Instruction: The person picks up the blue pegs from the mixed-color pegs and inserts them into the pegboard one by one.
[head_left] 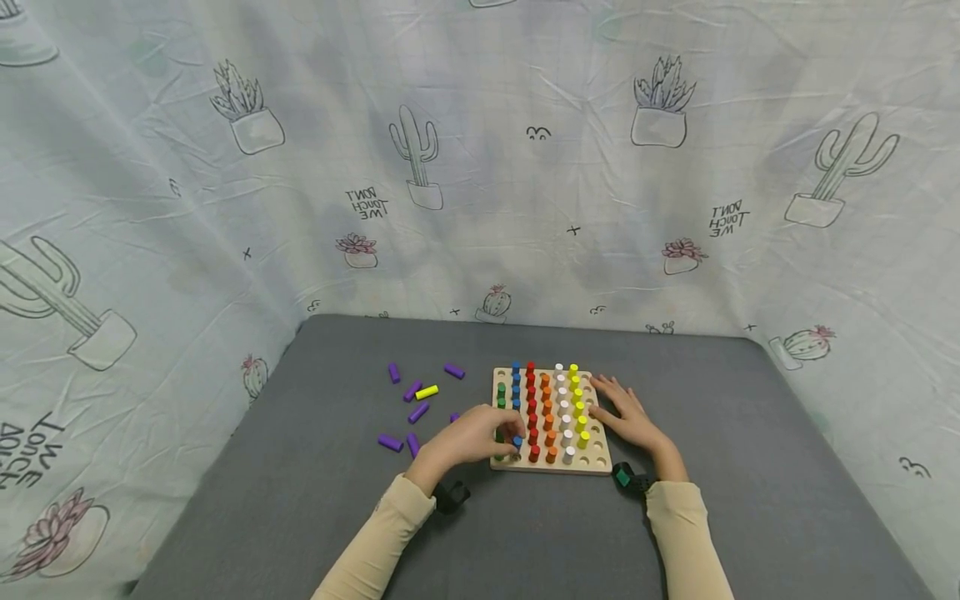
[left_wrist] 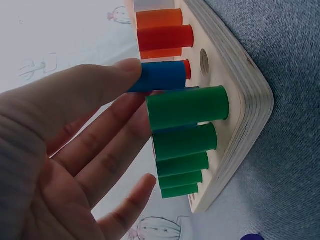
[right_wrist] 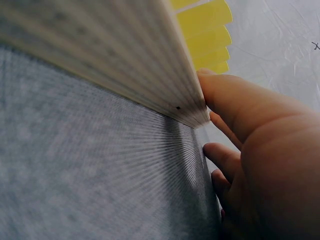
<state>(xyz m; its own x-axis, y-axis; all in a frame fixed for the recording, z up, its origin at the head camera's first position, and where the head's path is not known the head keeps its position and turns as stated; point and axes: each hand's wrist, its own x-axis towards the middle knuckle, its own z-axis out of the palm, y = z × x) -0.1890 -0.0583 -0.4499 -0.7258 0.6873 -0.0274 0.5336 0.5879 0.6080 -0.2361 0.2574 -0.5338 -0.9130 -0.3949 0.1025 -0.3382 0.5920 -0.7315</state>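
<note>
A wooden pegboard [head_left: 596,460] stands on the grey table with rows of coloured pegs upright in its holes. My left hand [head_left: 474,435] pinches a blue peg [left_wrist: 164,76] between thumb and fingers, over the near end of the blue row. Close by that peg, an unfilled hole [left_wrist: 204,62] shows in the board. Green pegs [left_wrist: 187,107] stand right beside it, partly hiding the fingers behind. At the board's right edge, my right hand [head_left: 630,417] rests with fingers spread, the thumb against the rim near the yellow pegs [right_wrist: 207,45].
Left of the board lie several loose purple pegs [head_left: 390,442] and one yellow peg [head_left: 427,392]. Red pegs [head_left: 533,436], orange pegs [head_left: 551,437] and white pegs [head_left: 567,437] fill the middle rows. A printed cloth [head_left: 480,167] hangs behind the table.
</note>
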